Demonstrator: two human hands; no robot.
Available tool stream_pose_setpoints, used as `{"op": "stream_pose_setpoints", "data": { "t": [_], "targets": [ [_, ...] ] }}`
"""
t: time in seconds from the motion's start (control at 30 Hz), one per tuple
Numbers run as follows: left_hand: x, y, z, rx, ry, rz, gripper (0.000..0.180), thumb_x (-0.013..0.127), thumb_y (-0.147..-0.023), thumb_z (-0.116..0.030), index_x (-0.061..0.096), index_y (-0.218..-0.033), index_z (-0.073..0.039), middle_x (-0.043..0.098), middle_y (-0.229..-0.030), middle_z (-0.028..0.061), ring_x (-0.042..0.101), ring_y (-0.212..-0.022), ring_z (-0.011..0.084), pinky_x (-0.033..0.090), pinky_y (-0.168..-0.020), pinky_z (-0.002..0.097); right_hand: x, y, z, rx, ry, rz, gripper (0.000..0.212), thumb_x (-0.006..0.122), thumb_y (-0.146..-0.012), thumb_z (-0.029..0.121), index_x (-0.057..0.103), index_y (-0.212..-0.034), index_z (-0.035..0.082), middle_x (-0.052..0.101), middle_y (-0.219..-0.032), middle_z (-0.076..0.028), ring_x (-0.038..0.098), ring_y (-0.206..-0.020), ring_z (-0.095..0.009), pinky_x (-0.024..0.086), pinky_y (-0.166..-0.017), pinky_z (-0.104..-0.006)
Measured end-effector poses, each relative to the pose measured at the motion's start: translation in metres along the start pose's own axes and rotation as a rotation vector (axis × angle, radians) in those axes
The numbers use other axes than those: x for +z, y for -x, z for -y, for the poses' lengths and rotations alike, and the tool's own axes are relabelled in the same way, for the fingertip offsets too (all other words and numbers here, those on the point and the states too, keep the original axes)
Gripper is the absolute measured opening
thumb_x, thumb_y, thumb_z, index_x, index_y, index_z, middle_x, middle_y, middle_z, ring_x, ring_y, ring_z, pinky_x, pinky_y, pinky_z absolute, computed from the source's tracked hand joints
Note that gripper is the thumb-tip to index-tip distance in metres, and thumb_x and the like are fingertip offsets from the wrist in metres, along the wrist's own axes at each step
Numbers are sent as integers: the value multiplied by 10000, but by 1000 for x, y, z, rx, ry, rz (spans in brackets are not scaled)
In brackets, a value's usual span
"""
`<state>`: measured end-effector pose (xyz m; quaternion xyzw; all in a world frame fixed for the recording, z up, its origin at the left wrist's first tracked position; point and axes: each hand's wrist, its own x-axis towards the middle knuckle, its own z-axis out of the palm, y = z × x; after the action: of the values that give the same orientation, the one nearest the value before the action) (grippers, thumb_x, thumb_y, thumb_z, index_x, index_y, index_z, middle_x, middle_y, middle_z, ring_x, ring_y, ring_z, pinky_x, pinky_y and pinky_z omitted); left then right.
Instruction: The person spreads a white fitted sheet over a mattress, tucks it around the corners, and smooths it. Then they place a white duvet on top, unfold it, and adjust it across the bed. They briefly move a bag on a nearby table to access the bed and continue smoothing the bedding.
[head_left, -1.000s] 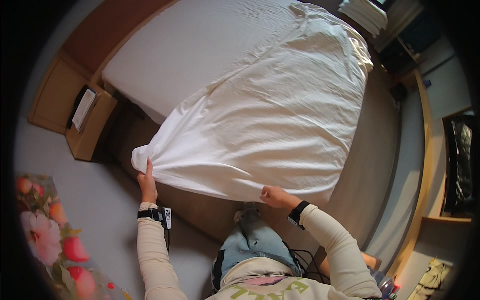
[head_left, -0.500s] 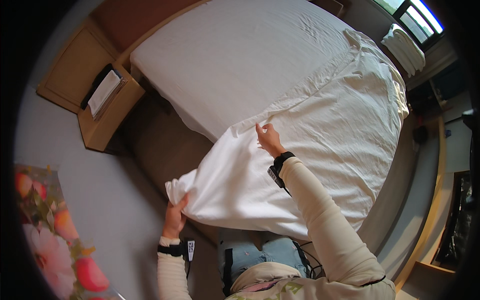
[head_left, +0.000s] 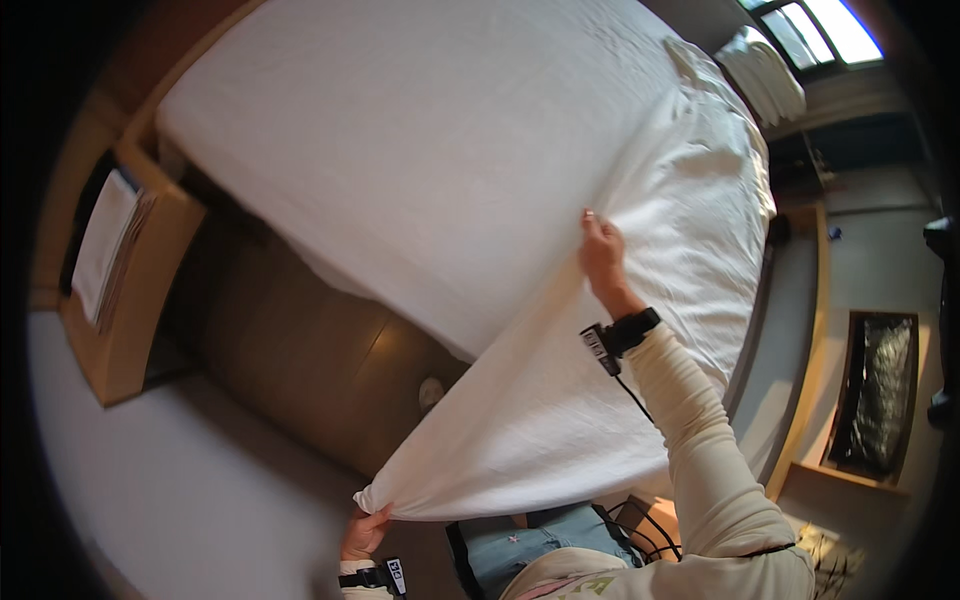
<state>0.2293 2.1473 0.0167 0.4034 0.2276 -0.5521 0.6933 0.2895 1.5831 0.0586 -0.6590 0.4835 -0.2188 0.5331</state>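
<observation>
A white bed sheet [head_left: 540, 420] is drawn taut in a slant across the near right part of the bed [head_left: 400, 150], whose flat top is also covered in white. My left hand [head_left: 366, 532] is closed around the sheet's gathered corner, low at the front and off the bed's side. Over the mattress, my right hand [head_left: 604, 262] pinches the sheet's upper edge; its fingertips are partly hidden. Between my hands that edge runs as a straight line. Toward the far right the sheet lies wrinkled and bunched.
A wooden bedside table [head_left: 150, 290] at the left holds a stack of papers [head_left: 105, 245]. Folded white linen [head_left: 765, 75] sits by the window. A wooden-edged ledge [head_left: 800, 380] and a framed dark panel [head_left: 872, 395] stand at the right. A white shoe [head_left: 430, 392] shows below the bed's side.
My right hand has moved right and slightly farther away, pulling the sheet's edge tight. My left hand has dropped lower with the corner. The view has shifted, so the bedside table appears farther left.
</observation>
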Motion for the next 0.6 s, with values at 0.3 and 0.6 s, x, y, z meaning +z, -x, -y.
{"op": "stream_pose_setpoints", "data": {
  "t": [0.3,0.6],
  "targets": [
    [-92,-192,0,-122,-218,-850,383,590,-900,-289,537,-1254,-150,510,-1266,22,436,-1173,198,331,-927,419,132,36,-54,-114,236,567,268,540,-941,270,569,-923,4,630,-864,-184,579,-742,-312,474,-680,-420],
    [174,-285,-105,1159,-1735,-906,537,613,-847,-539,561,-1133,-88,523,-1154,117,492,-1062,326,399,-846,463,21,200,-122,-221,-57,259,108,607,-874,138,605,-886,32,610,-808,-143,591,-744,-307,471,-672,-384]
  ]
}}
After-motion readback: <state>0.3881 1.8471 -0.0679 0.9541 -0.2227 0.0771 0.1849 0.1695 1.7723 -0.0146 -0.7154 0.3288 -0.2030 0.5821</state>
